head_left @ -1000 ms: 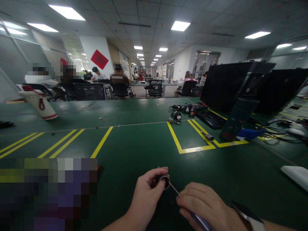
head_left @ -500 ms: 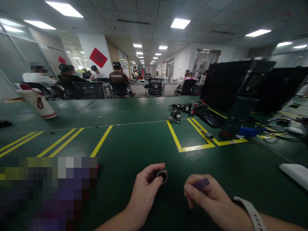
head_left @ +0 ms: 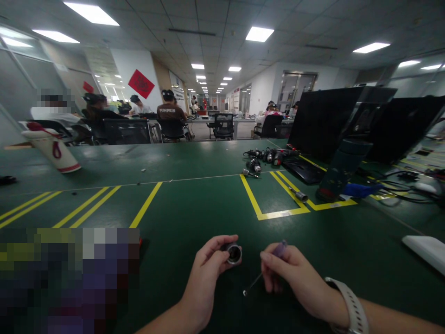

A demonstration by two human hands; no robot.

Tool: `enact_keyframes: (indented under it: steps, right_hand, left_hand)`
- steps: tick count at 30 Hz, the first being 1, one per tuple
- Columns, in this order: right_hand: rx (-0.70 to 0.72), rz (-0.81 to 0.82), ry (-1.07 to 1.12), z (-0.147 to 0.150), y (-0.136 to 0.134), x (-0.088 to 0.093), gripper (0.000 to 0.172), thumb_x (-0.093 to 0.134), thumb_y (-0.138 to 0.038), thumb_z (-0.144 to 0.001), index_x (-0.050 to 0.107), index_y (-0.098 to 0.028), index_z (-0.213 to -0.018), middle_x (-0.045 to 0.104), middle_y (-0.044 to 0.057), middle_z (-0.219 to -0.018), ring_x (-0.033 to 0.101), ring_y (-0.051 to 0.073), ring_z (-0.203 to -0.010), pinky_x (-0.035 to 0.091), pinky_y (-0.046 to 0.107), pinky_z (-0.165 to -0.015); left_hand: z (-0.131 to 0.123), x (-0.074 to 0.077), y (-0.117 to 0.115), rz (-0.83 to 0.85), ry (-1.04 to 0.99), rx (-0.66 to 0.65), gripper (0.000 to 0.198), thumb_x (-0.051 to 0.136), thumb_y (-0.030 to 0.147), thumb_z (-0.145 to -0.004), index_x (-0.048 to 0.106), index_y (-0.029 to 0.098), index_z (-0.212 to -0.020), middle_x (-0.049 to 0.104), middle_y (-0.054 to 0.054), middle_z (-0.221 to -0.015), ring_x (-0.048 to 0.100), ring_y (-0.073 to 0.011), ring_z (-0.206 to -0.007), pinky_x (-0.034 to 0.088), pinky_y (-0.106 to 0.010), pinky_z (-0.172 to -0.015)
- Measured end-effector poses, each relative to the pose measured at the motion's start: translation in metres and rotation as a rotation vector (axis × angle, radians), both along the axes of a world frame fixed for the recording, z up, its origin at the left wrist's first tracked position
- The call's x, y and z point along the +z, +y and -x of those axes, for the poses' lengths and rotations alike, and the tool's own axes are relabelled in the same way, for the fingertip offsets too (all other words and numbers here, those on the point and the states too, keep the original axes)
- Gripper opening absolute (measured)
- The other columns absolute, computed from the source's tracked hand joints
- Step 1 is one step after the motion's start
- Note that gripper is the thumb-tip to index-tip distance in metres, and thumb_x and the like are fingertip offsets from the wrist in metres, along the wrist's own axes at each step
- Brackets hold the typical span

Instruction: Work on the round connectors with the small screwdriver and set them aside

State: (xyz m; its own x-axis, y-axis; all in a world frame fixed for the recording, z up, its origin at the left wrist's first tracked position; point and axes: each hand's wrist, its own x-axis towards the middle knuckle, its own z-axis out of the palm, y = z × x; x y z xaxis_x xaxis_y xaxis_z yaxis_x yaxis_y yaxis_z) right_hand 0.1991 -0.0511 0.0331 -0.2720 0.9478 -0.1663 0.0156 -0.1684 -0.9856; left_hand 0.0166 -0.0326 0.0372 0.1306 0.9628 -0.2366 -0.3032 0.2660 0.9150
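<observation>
My left hand is closed around a short hollow metal cylinder, its round open end turned towards me. In my right hand is a screwdriver with a translucent purple handle, pinched between thumb and fingers. The screwdriver's thin shaft slants down to the left. At its tip, low between both hands, is a small ring-like piece; whether the tip holds it or only touches it I cannot tell.
Yellow tape marks the green table. A metal part with a shaft, motor-like parts, a dark bottle and monitors stand or lie to the right. A white cup is at far left. People sit beyond.
The screwdriver has swung so that its shaft shows, tip at the small ring piece. My right hand has moved slightly left. The cylinder's opening has turned more towards me.
</observation>
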Motion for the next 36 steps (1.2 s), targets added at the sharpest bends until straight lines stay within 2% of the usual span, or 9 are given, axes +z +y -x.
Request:
enact_keyframes:
  steps: [3,5,7,10,13,16,19,24,36]
  right_hand:
    - [-0.115,0.046,0.217,-0.002,0.002,0.0,0.036,0.059,-0.05,-0.081,0.055,-0.017,-0.071,0.057,-0.002,-0.051,0.05,0.01,-0.047,0.036,0.019,-0.045]
    - [-0.121,-0.098,0.247,-0.006,0.0,0.004,0.033,0.058,-0.048,-0.084,0.058,-0.017,-0.073,0.06,0.0,-0.058,0.054,0.012,-0.053,0.041,0.022,-0.05]
    - [-0.077,-0.307,0.138,-0.009,-0.003,0.008,0.03,0.054,-0.044,-0.088,0.061,-0.017,-0.076,0.064,0.003,-0.068,0.058,0.014,-0.062,0.046,0.026,-0.057]
    - [0.014,-0.558,-0.152,-0.01,-0.01,0.016,0.026,0.047,-0.033,-0.093,0.064,-0.017,-0.082,0.064,0.005,-0.075,0.059,0.017,-0.069,0.048,0.03,-0.065]
    - [0.082,-0.69,-0.319,-0.009,-0.014,0.02,0.022,0.045,-0.024,-0.093,0.064,-0.017,-0.087,0.064,0.006,-0.077,0.059,0.017,-0.071,0.047,0.03,-0.067]
    - [0.143,-0.788,-0.329,-0.007,-0.016,0.017,0.017,0.046,-0.017,-0.091,0.062,-0.017,-0.095,0.065,0.007,-0.082,0.059,0.017,-0.076,0.048,0.03,-0.07]
    - [0.174,-0.862,-0.338,-0.007,-0.016,0.015,0.018,0.047,-0.014,-0.09,0.06,-0.018,-0.101,0.066,0.007,-0.085,0.059,0.017,-0.078,0.048,0.03,-0.072]
    - [0.172,-0.912,-0.409,-0.005,-0.019,0.018,0.019,0.047,-0.014,-0.091,0.058,-0.02,-0.106,0.067,0.008,-0.089,0.06,0.019,-0.081,0.05,0.031,-0.074]
    - [0.186,-1.074,-0.524,-0.003,-0.022,0.019,0.015,0.047,-0.014,-0.091,0.057,-0.017,-0.102,0.069,0.009,-0.083,0.063,0.018,-0.077,0.053,0.029,-0.071]
  left_hand:
    - [0.001,0.0,0.0,0.023,0.021,-0.011,0.027,0.053,0.013,-0.073,0.069,0.014,-0.095,0.07,-0.01,-0.1,0.065,-0.0272,-0.096,0.051,-0.041,-0.086]
    - [0.001,0.0,0.0,0.031,0.057,-0.018,0.031,0.054,0.012,-0.071,0.07,0.014,-0.097,0.071,-0.009,-0.097,0.065,-0.0264,-0.096,0.05,-0.039,-0.085]
    - [0.001,0.0,0.0,0.021,0.085,-0.034,0.033,0.056,0.011,-0.069,0.071,0.015,-0.098,0.072,-0.008,-0.095,0.066,-0.0251,-0.094,0.05,-0.037,-0.085]
    - [0.0,-0.001,-0.002,-0.031,0.112,-0.059,0.035,0.059,0.01,-0.067,0.071,0.016,-0.099,0.074,-0.007,-0.092,0.066,-0.0237,-0.092,0.05,-0.034,-0.083]
    - [-0.001,0.0,-0.003,-0.077,0.148,-0.071,0.034,0.063,0.01,-0.066,0.072,0.017,-0.098,0.075,-0.007,-0.094,0.067,-0.0237,-0.092,0.05,-0.033,-0.083]
    - [-0.002,0.001,-0.003,-0.089,0.186,-0.076,0.034,0.063,0.011,-0.066,0.072,0.018,-0.098,0.075,-0.007,-0.093,0.067,-0.0242,-0.092,0.051,-0.034,-0.083]
    - [-0.002,0.002,-0.002,-0.099,0.212,-0.072,0.032,0.063,0.012,-0.067,0.073,0.018,-0.097,0.076,-0.007,-0.093,0.068,-0.0244,-0.09,0.051,-0.035,-0.083]
    - [-0.003,-0.002,-0.002,-0.17,0.233,-0.081,0.032,0.06,0.014,-0.069,0.074,0.02,-0.097,0.073,-0.007,-0.106,0.068,-0.0247,-0.093,0.053,-0.037,-0.084]
    - [0.0,-0.013,-0.002,-0.388,0.359,-0.135,0.033,0.055,0.023,-0.074,0.073,0.02,-0.1,0.065,-0.011,-0.121,0.066,-0.0274,-0.099,0.058,-0.041,-0.079]
